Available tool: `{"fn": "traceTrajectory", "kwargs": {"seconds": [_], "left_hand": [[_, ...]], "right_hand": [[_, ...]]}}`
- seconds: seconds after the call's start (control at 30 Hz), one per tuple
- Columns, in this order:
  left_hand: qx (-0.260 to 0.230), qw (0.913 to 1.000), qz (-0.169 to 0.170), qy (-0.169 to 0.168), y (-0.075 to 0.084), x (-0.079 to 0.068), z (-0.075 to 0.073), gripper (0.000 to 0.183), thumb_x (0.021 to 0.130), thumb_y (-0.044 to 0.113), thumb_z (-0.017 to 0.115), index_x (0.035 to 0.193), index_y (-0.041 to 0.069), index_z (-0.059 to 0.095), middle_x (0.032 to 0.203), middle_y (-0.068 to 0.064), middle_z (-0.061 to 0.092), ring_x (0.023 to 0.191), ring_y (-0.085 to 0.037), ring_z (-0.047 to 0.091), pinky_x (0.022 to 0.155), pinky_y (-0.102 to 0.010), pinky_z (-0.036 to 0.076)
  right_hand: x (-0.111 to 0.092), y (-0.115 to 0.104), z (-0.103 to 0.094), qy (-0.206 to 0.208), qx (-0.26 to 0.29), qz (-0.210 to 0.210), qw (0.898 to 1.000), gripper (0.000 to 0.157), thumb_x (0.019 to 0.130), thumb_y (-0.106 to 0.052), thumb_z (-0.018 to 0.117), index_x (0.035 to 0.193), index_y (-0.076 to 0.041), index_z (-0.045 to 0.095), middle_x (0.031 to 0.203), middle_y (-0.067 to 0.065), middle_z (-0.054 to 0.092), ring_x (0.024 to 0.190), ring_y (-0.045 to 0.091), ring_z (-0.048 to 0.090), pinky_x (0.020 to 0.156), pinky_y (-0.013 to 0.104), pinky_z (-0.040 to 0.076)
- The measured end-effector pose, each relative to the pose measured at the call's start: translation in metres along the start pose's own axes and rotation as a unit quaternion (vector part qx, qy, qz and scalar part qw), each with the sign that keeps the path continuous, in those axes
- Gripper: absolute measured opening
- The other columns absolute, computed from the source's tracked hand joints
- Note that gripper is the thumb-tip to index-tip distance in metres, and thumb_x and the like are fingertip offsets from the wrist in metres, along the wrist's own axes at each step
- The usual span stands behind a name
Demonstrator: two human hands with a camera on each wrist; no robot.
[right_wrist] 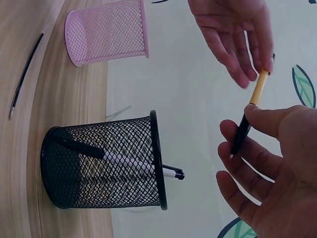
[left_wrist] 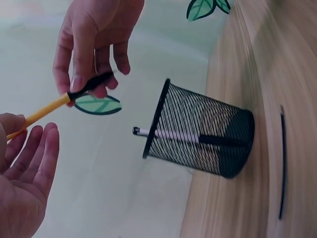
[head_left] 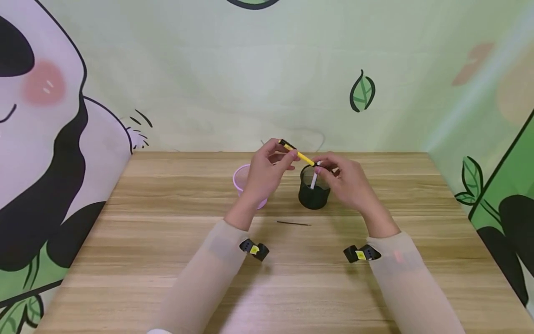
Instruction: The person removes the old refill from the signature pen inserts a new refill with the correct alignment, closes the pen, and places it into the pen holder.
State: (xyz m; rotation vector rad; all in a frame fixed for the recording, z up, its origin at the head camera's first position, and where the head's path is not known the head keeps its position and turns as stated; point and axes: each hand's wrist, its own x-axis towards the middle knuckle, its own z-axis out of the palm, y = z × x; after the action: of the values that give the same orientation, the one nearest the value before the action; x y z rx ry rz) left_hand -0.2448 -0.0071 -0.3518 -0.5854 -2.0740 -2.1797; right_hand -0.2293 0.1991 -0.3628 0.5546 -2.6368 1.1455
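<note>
Both hands hold a yellow pen (head_left: 306,158) with black ends, raised above the table. My left hand (head_left: 269,169) pinches its yellow barrel near the black clip end. At the other end, the thumb and fingers of my right hand (head_left: 346,181) pinch the black grip, whose pale tip shows in the right wrist view. Close below the right hand stands a black mesh pen holder (right_wrist: 109,193), with a white and black pen (right_wrist: 129,165) leaning inside it. A thin black pen refill (head_left: 293,223) lies on the table in front of the holder.
A pink mesh pen holder (right_wrist: 106,32) stands left of the black one, partly behind the left hand in the head view. The wooden table (head_left: 167,195) ends at a wall covering (head_left: 187,93) printed with a panda and leaves.
</note>
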Motion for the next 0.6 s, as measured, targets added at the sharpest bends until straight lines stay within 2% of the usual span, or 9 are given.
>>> {"fn": "traceTrajectory", "kwargs": {"seconds": [0.1,0.27,0.43,0.6], "left_hand": [[-0.007,1.0,-0.003,-0.004,0.0,0.006,0.007,0.014,0.092,0.012,0.065,0.1,0.003,0.058,0.1,-0.01,0.063,0.096,-0.034,0.068,0.08,-0.038,0.058],[0.012,0.9999,0.0,-0.008,-0.014,0.021,0.02,0.017,0.09,0.014,0.069,0.101,0.006,0.059,0.1,-0.009,0.062,0.093,-0.033,0.069,0.078,-0.04,0.058],[0.076,0.9971,0.005,-0.007,-0.02,0.031,0.029,0.02,0.088,0.016,0.072,0.104,0.01,0.063,0.1,-0.006,0.064,0.089,-0.021,0.07,0.073,-0.032,0.058],[0.154,0.9878,0.013,-0.018,-0.021,0.038,0.035,0.024,0.09,0.021,0.069,0.112,0.014,0.064,0.102,-0.001,0.066,0.091,-0.013,0.068,0.072,-0.024,0.056]], "right_hand": [[0.002,0.001,0.0,0.006,0.004,0.002,1.0,0.019,0.096,-0.021,0.062,0.114,-0.016,0.064,0.095,0.009,0.071,0.082,0.019,0.06,0.075,0.035,0.049],[0.004,0.007,0.0,0.015,0.011,0.008,1.0,0.02,0.094,-0.021,0.063,0.113,-0.016,0.063,0.097,0.008,0.07,0.087,0.02,0.063,0.078,0.038,0.051],[0.006,0.014,0.001,0.024,0.02,0.016,0.999,0.019,0.094,-0.022,0.063,0.111,-0.014,0.063,0.1,0.009,0.069,0.091,0.023,0.066,0.081,0.042,0.053],[0.007,0.018,0.001,0.034,0.018,0.03,0.999,0.018,0.092,-0.02,0.066,0.108,-0.012,0.063,0.097,0.008,0.069,0.084,0.022,0.064,0.075,0.037,0.052]]}}
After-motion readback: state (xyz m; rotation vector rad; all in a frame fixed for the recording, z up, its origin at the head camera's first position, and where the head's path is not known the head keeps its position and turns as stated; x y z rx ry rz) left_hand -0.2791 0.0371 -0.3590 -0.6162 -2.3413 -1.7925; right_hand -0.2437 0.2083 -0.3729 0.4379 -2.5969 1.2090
